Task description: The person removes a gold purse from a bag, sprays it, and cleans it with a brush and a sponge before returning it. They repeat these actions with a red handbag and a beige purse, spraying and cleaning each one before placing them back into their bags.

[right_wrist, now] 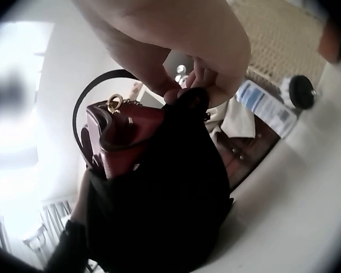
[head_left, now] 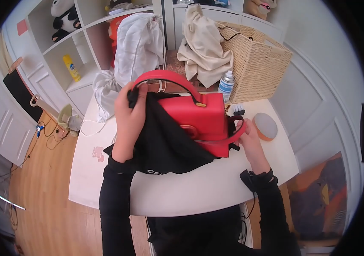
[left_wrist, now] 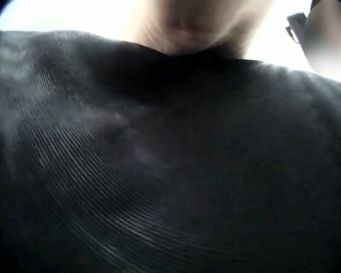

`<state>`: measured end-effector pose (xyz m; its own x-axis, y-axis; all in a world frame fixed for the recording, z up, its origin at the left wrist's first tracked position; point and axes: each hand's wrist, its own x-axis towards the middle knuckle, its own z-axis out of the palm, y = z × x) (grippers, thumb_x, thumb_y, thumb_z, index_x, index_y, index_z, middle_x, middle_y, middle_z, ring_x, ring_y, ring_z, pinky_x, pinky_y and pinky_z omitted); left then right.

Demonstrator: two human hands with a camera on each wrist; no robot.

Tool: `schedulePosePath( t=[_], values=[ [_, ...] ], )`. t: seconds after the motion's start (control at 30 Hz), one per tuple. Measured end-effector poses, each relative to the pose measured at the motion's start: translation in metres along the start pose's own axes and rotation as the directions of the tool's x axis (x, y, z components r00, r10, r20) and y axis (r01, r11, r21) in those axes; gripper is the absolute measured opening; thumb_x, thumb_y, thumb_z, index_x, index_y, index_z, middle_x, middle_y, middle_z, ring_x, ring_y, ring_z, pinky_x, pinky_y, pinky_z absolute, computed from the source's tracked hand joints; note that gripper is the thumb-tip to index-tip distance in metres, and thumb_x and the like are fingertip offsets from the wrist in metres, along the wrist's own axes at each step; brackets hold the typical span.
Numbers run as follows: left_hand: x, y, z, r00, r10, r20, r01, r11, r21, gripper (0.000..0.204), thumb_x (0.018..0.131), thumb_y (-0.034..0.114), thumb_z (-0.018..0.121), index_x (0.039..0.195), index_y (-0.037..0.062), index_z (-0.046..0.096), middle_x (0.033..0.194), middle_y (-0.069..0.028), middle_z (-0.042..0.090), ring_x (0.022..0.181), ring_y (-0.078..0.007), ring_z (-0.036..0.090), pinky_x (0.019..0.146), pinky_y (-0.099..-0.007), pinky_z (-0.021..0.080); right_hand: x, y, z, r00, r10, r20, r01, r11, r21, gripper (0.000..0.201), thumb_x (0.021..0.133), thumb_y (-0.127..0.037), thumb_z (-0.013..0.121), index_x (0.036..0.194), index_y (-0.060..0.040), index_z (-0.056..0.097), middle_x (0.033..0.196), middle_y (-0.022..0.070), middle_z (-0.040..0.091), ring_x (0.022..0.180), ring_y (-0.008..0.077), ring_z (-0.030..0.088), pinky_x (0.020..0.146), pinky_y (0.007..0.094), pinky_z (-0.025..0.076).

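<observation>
A red handbag (head_left: 197,115) sits partly inside a black cloth bag (head_left: 160,141) with white lettering at its lower edge. Its top handle (head_left: 165,76) arches up, and a red strap (head_left: 235,134) loops out at the right. With thumb and fingers, my left hand (head_left: 131,113) grips the gathered cloth beside the handle. On the other side, my right hand (head_left: 248,136) is close by the strap; in the right wrist view its fingertips (right_wrist: 173,95) pinch the rim of the black cloth. Dark ribbed fabric (left_wrist: 170,159) fills most of the left wrist view.
Behind the handbag are white drawstring bags (head_left: 137,47), a beige cloth bag (head_left: 205,47) and a woven basket (head_left: 256,64). A spray can (head_left: 226,86), a small brush (head_left: 238,111) and a round grey-topped pad (head_left: 265,126) stand to the right on the white table (head_left: 182,192).
</observation>
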<state>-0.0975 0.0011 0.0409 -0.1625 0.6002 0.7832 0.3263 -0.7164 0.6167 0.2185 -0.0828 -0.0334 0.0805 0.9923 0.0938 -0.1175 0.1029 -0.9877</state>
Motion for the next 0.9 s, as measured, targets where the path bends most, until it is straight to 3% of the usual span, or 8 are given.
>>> schedulePosePath(
  t=[0.13,0.2,0.37,0.57,0.67,0.73,0.83,0.9],
  values=[
    [0.006,0.000,-0.005,0.993,-0.104,-0.057,0.102,0.994,-0.040,0.025,0.096,0.021,0.065,0.095,-0.0036,0.061,0.072,-0.0004,0.055,0.069,-0.0078,0.045,0.062,-0.0263,0.038,0.002,-0.001,0.000,0.971,0.194,0.140,-0.190,0.981,-0.040,0.023,0.094,-0.010,0.054,0.117,-0.0062,0.050,0.097,0.0019,0.061,0.074,0.0089,0.058,0.067,0.0215,0.046],
    [0.008,0.004,-0.011,0.991,-0.119,-0.058,0.118,0.993,-0.023,0.024,0.097,0.021,0.064,0.094,-0.0033,0.061,0.071,0.0012,0.053,0.069,-0.0074,0.043,0.062,-0.0252,0.036,0.002,-0.004,0.006,0.940,0.272,0.205,-0.274,0.961,-0.019,0.030,0.096,-0.013,0.050,0.125,-0.0063,0.047,0.110,0.0044,0.061,0.087,0.0121,0.063,0.075,0.0272,0.051],
    [0.012,-0.009,-0.012,0.991,-0.078,-0.110,0.081,0.996,0.024,0.025,0.097,0.020,0.063,0.091,-0.0037,0.060,0.069,-0.0007,0.051,0.068,-0.0087,0.043,0.061,-0.0263,0.036,0.001,-0.012,0.014,0.775,0.431,0.463,-0.528,0.844,0.097,0.033,0.098,-0.015,0.051,0.130,-0.0056,0.046,0.115,0.0076,0.063,0.091,0.0159,0.067,0.079,0.0323,0.056],
    [0.009,-0.021,-0.006,0.996,-0.040,-0.084,0.050,0.991,0.121,0.029,0.095,0.022,0.065,0.088,-0.0047,0.059,0.065,-0.0056,0.049,0.065,-0.0117,0.043,0.059,-0.0287,0.037,0.020,0.036,0.012,0.859,0.387,0.336,-0.488,0.817,0.306,0.031,0.093,-0.006,0.061,0.122,-0.0042,0.051,0.098,0.0031,0.065,0.065,0.0059,0.058,0.057,0.0190,0.047],
    [0.008,-0.020,-0.004,0.996,-0.050,-0.075,0.060,0.989,0.138,0.029,0.094,0.022,0.067,0.086,-0.0045,0.058,0.064,-0.0078,0.048,0.063,-0.0131,0.042,0.059,-0.0291,0.037,0.019,0.033,0.018,0.904,0.394,0.168,-0.427,0.853,0.299,0.025,0.092,-0.007,0.063,0.114,-0.0046,0.054,0.093,0.0018,0.064,0.057,0.0022,0.050,0.049,0.0155,0.038],
    [0.009,-0.016,-0.005,0.997,-0.056,-0.059,0.064,0.986,0.151,0.028,0.093,0.021,0.067,0.085,-0.0044,0.057,0.063,-0.0093,0.048,0.062,-0.0148,0.041,0.059,-0.0292,0.037,0.022,0.031,0.013,0.930,0.327,0.166,-0.364,0.881,0.302,0.022,0.092,-0.008,0.064,0.111,-0.0046,0.055,0.089,0.0013,0.064,0.052,0.0023,0.048,0.045,0.0156,0.036],
    [0.010,-0.022,-0.006,0.999,0.001,0.050,-0.008,0.987,0.158,0.023,0.091,0.017,0.068,0.087,-0.0031,0.058,0.066,-0.0125,0.051,0.060,-0.0212,0.047,0.060,-0.0311,0.040,0.031,0.021,0.001,0.949,0.284,0.137,-0.310,0.920,0.238,0.018,0.092,-0.010,0.066,0.106,-0.0051,0.055,0.081,0.0001,0.063,0.045,0.0022,0.044,0.039,0.0167,0.031],
    [0.010,-0.014,-0.008,0.978,0.118,0.172,-0.148,0.975,0.167,0.020,0.090,0.015,0.069,0.088,-0.0024,0.058,0.069,-0.0140,0.054,0.063,-0.0278,0.051,0.061,-0.0328,0.042,0.035,0.002,-0.001,0.965,0.243,0.100,-0.256,0.954,0.156,0.018,0.092,-0.015,0.066,0.103,-0.0061,0.055,0.073,-0.0016,0.061,0.041,0.0018,0.042,0.036,0.0176,0.027]
  ],
)
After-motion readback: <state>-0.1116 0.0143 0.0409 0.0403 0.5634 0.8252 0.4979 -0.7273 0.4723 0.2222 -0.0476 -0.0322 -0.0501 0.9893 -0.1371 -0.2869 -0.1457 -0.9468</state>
